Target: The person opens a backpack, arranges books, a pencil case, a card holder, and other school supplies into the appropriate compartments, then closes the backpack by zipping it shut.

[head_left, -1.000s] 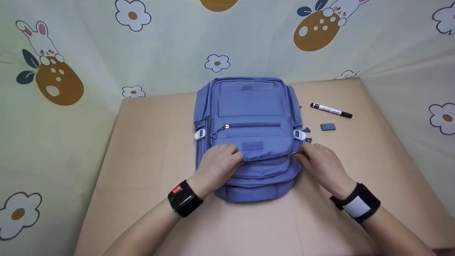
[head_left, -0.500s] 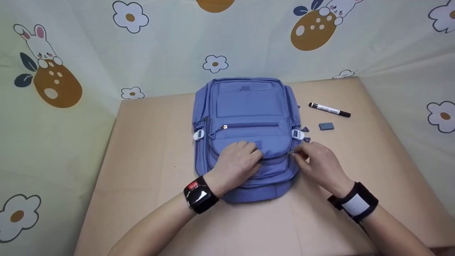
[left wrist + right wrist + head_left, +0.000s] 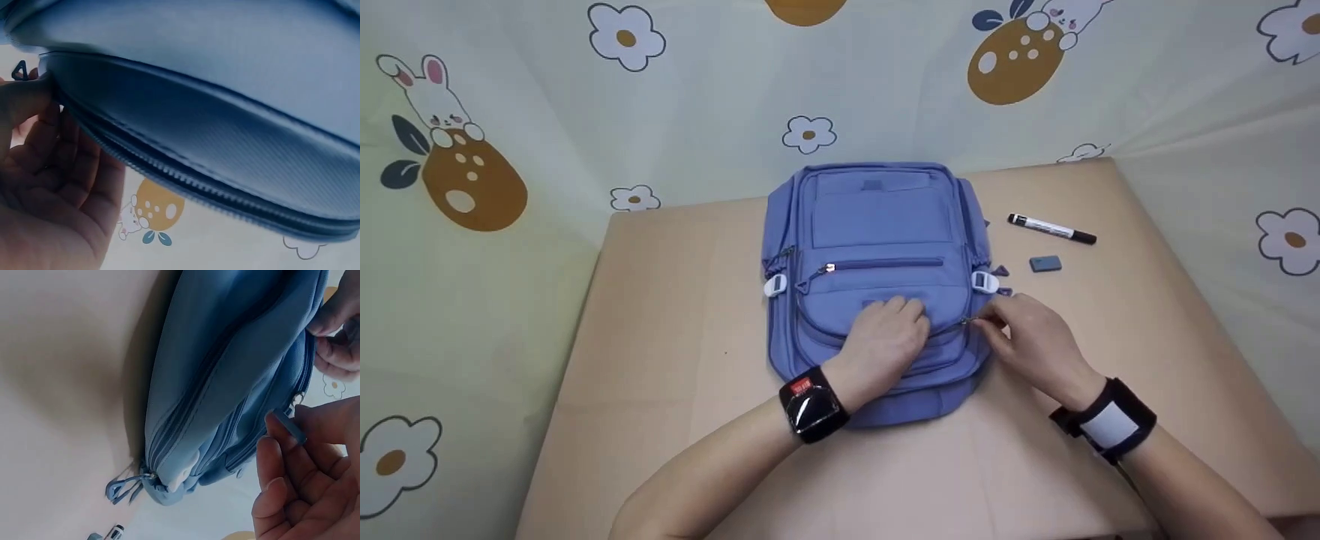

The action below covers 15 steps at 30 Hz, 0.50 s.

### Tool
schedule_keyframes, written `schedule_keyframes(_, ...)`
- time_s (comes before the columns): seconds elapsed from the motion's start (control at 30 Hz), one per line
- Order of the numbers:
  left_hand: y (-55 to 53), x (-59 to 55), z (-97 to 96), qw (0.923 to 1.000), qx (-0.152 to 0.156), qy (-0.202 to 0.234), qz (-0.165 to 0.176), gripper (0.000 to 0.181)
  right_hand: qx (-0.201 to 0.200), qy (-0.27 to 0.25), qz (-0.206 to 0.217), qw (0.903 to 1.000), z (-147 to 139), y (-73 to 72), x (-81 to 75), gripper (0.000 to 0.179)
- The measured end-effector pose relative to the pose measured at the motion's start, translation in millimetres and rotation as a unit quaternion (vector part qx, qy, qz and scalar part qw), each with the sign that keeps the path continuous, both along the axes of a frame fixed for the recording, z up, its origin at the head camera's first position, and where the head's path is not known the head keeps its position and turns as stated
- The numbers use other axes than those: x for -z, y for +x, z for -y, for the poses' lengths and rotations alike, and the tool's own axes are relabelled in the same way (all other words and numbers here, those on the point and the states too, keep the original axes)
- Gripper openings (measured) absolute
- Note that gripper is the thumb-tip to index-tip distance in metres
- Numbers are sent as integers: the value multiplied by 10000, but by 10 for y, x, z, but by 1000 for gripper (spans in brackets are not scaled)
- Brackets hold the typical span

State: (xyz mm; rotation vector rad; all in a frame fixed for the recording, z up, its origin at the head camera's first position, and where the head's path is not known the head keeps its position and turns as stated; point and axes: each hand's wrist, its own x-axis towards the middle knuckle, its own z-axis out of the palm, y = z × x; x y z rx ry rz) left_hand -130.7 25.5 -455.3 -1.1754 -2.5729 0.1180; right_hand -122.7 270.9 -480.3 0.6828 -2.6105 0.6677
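A blue backpack (image 3: 885,217) lies on its back on the table. Low on its front, my left hand (image 3: 885,345) pinches the edge of the front pocket between thumb and fingers. At the pocket's right end my right hand (image 3: 1039,345) holds a blue zipper pull (image 3: 289,426) between thumb and forefinger. The metal slider (image 3: 297,399) sits just beyond those fingertips. In the left wrist view the zipper teeth (image 3: 185,180) curve along the pocket's parted edge. The pocket's inside is mostly hidden.
To the right of the backpack lie a black-and-white marker (image 3: 1051,229) and a small grey-blue block (image 3: 1045,264). The brown table (image 3: 675,300) meets a printed cloth (image 3: 712,97) behind and at both sides. White buckles (image 3: 985,282) sit on the backpack's sides.
My left hand has slid rightward along the pocket edge toward my right hand. The right hand keeps its pinch on the zipper pull and stays nearly in place.
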Motion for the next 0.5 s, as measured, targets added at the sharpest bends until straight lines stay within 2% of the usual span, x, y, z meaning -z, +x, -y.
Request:
schedule_keyframes(0.2, 7, -14, -7, 9997, -102, -191, 101, 19, 175, 139, 191, 9996, -74, -197, -38, 13)
schedule_keyframes(0.5, 36, -2, -17, 9989, -151, -370, 238, 26, 513, 298, 280, 9978, -128, -688, -45, 6)
